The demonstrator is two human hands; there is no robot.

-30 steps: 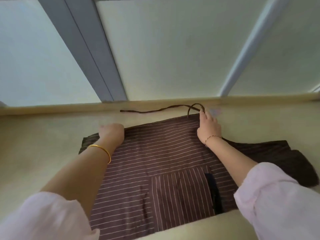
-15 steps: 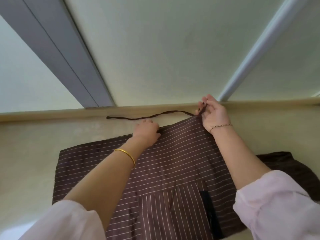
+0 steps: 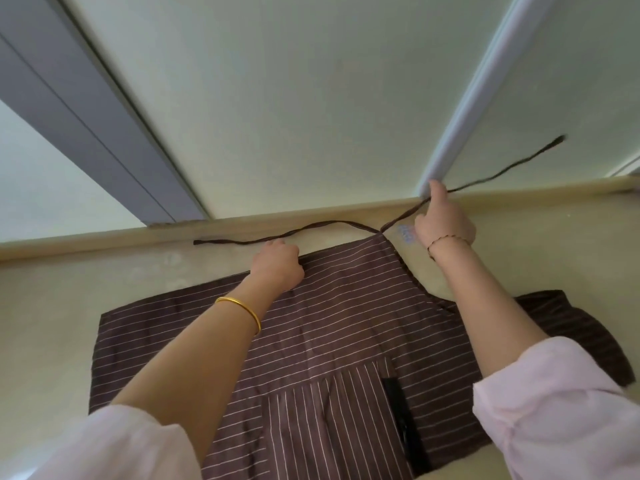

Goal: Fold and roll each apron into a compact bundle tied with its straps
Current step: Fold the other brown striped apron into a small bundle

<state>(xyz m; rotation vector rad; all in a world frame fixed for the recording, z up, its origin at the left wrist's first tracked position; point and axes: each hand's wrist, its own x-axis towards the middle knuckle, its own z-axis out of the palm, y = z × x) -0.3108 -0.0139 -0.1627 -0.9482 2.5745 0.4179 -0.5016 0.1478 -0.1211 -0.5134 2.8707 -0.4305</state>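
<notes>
A brown apron [image 3: 346, 327] with thin white stripes and a front pocket lies spread flat on a beige surface [image 3: 52, 323]. Two thin brown straps leave its far top corner. One strap [image 3: 263, 239] lies along the far edge toward the left. The other strap [image 3: 502, 173] is pulled taut up and to the right, its end in the air. My right hand [image 3: 441, 221] pinches this strap just past the corner. My left hand [image 3: 278, 266], fingers curled, rests on the apron's top edge and holds it down.
A raised beige ledge [image 3: 104, 239] runs along the far side of the surface, with frosted window panes and grey frames [image 3: 86, 109] behind it. A darker brown cloth [image 3: 581, 323] lies under the apron at the right. A black strip [image 3: 405, 427] sits by the pocket.
My right hand has drawn one strap out to the right, so its loop is gone and it now stretches up in the air. My left hand has stayed near the top edge.
</notes>
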